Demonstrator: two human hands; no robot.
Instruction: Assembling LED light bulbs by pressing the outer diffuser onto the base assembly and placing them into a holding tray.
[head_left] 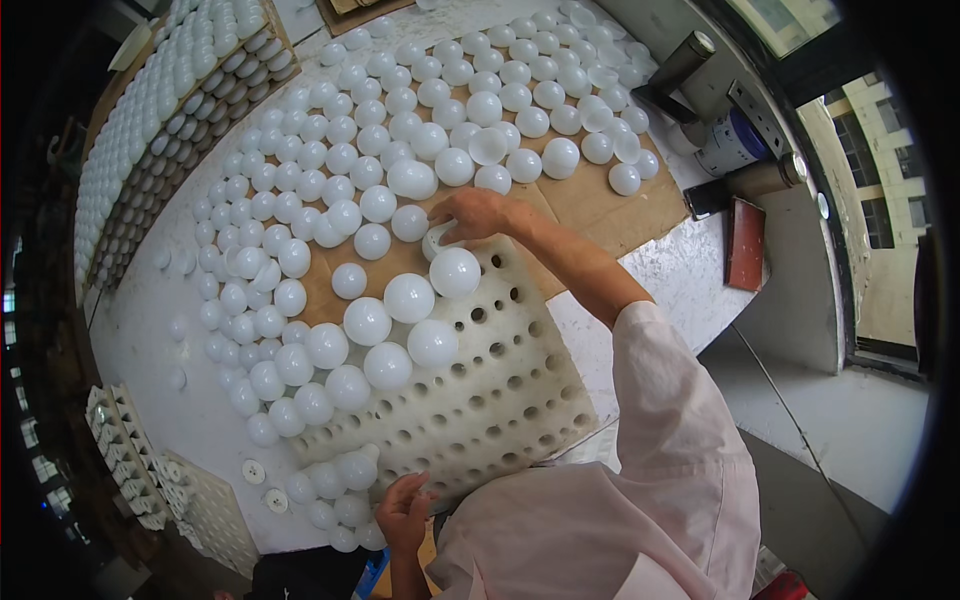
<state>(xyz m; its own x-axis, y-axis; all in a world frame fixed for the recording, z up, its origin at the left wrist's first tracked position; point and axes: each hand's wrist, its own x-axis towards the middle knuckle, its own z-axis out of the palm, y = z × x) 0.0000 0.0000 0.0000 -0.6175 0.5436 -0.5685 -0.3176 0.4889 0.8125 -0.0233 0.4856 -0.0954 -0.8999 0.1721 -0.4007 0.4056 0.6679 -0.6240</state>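
Head fisheye, facing down at hands (402,512) (rim perhaps blurred).

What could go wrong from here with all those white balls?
The right hand has its fingers on one white ball tucked close against others, so it might knock a neighbour loose.

The cluster of white balls beside the left hand sits near the worktable's front edge, so a bump could perhaps send one to the floor.

Around the holed board (545,375) on your bench (140,320), loose globes (410,180) spread from nine to one o'clock, stacked globes (165,145) beyond at ten, flasks (687,60) toward one and two, trays (218,508) at eight.
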